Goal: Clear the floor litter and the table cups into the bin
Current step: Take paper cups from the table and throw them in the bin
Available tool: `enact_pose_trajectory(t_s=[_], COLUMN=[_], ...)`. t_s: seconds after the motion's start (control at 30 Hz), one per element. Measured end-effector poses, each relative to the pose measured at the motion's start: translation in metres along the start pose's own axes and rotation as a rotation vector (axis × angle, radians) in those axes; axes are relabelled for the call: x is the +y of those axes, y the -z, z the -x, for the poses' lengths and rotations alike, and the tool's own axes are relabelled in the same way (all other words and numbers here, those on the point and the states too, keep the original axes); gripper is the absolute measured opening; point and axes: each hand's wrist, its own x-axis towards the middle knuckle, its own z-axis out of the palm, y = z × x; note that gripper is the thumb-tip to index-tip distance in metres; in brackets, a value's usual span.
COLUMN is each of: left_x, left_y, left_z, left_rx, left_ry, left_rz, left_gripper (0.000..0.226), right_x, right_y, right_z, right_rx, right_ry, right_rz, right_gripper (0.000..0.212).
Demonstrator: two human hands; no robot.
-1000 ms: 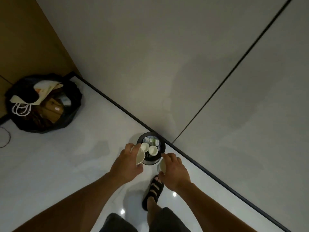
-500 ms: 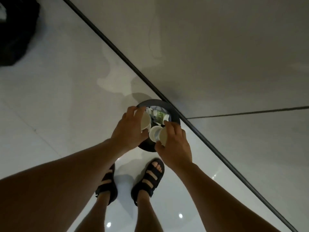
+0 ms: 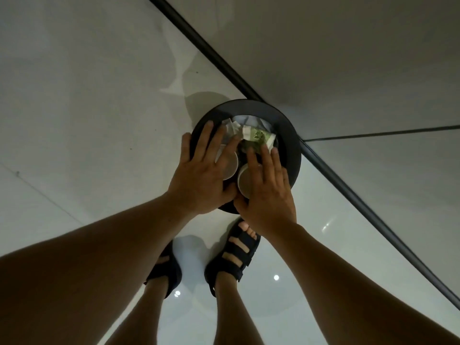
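The cups (image 3: 231, 168) sit on the litter (image 3: 258, 136) in the bin (image 3: 290, 135), centre frame, right beneath my palms; left hand (image 3: 199, 178) and right hand (image 3: 267, 195) lie flat, fingers straight and spread, one per cup; I judge the push goes straight down.

**Both hands flat, palms down, side by side**

Left hand (image 3: 201, 175): back of hand up, fingers (image 3: 204, 143) straight and fanned wide. Right hand (image 3: 267, 192): same pose, fingers (image 3: 265, 158) straight but closer together, pointing forward. Thumb sides meet in the middle. They look to be touching, but the overlap makes it hard to confirm. Wrists roughly in line with the arms. Left forearm (image 3: 99, 257) and right forearm (image 3: 348, 277) are bare, reaching forward and down, converging from the lower corners of the view.
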Motion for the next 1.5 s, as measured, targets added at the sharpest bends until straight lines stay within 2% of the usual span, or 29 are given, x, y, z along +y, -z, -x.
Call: enact_pose_trajectory(t_s=[0.1,0.27,0.6,0.7,0.9,0.97,1.07,1.2,1.5], left_x=[-0.01,-0.004,0.016,0.024,0.058,0.081,0.127,0.199,0.412], left_y=[0.001,0.042,0.246,0.304,0.398,0.43,0.47,0.5,0.476], left_z=[-0.001,0.012,0.039,0.062,0.132,0.148,0.161,0.191,0.293], left_rx=[-0.077,-0.111,-0.192,-0.187,-0.19,-0.224,-0.19,-0.22,-0.179], left_ry=[-0.039,0.008,0.142,0.105,-0.016,-0.092,-0.219,-0.388,-0.78], left_rz=[-0.037,0.005,0.097,0.11,0.102,0.054,0.0,-0.116,-0.26], left_gripper=[0.093,0.093,0.098,0.097,0.092,0.091,0.088,0.087,0.088], right_x=[0.0,-0.015,-0.053,-0.067,-0.108,-0.118,-0.123,-0.12,-0.084], right_y=[-0.001,0.034,0.22,0.272,0.349,0.366,0.38,0.381,0.329], right_z=[-0.002,0.009,0.069,0.104,0.215,0.261,0.328,0.428,0.659], right_rx=[-0.016,-0.066,-0.033,-0.013,0.089,0.097,0.179,0.254,0.482], right_ry=[0.0,-0.047,-0.216,-0.259,-0.459,-0.521,-0.621,-0.801,-1.191], right_rz=[-0.003,-0.076,-0.084,-0.063,-0.175,-0.206,-0.248,-0.311,-0.512], right_gripper=[0.081,0.097,0.097,0.096,0.093,0.092,0.09,0.089,0.09])
